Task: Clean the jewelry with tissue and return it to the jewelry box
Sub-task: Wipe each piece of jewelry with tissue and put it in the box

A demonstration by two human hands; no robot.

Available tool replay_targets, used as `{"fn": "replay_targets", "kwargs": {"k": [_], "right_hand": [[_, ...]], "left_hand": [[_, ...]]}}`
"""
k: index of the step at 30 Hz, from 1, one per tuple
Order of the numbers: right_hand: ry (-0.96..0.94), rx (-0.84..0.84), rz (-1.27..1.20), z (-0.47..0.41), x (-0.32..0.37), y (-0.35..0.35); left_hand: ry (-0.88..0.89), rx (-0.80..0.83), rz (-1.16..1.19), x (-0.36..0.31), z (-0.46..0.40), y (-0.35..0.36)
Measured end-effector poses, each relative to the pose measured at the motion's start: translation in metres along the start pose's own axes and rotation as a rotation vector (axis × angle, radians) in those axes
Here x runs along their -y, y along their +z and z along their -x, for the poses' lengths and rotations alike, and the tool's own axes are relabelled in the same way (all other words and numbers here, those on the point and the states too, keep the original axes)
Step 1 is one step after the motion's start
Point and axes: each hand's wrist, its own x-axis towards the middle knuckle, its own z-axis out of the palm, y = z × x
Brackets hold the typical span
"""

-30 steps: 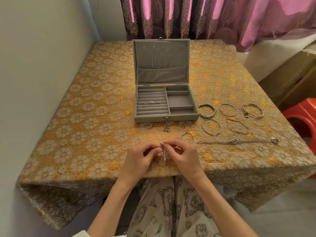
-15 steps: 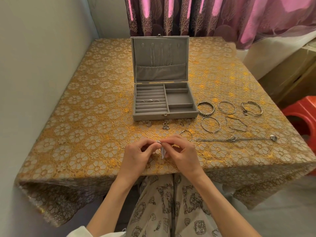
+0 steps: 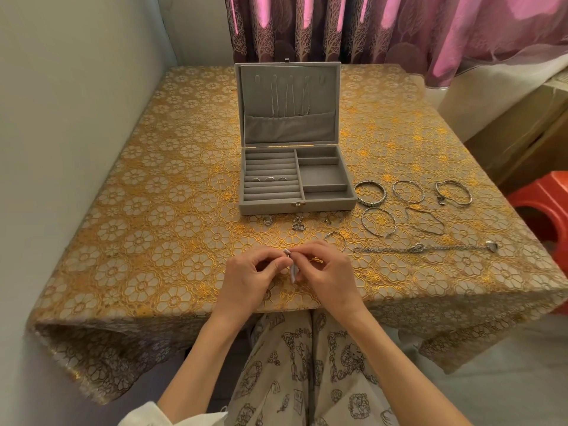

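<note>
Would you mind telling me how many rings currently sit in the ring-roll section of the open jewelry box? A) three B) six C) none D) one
A: three small rings stand side by side in one slot of the ring rolls on the left side of the jewelry box, while the compartments on its right side hold nothing visible.

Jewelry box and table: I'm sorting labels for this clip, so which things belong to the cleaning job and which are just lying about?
Part of the job:
- jewelry box, open, three rings in its slots
- tissue, pinched between left hand and right hand
- bracelets and chain on the tablecloth

Lying about:
- red stool
- curtain
</note>
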Motion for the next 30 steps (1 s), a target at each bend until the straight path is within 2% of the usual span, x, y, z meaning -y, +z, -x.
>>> {"fn": "replay_targets", "kwargs": {"k": [4, 10, 14, 19, 24, 30], "right_hand": [[0.043, -0.015, -0.051, -0.0018, 0.0009, -0.0005], [0.059, -0.016, -0.090, -0.0003, 0.0001, -0.0006], [0.014, -0.029, -0.068, 0.0014, -0.0013, -0.0001], [-0.054, -0.035, -0.032, 0.0036, -0.0018, 0.0012], [-0.047, -0.060, -0.057, 0.0028, -0.0002, 0.0032], [-0.114, -0.107, 0.054, 0.0030, -0.0037, 0.0054]], "left_hand": [[0.002, 0.076, 0.000, 0.0016, -0.0015, -0.0044], [-0.020, 0.060, -0.028, 0.0010, -0.0014, -0.0017], [0.021, 0.062, -0.072, -0.0009, -0.0016, -0.0007], [-0.008, 0.044, -0.063, -0.0012, -0.0008, -0.0015], [-0.001, 0.034, -0.049, -0.0024, -0.0009, -0.0010], [0.025, 0.051, -0.088, 0.0025, -0.0020, -0.0022]]}}
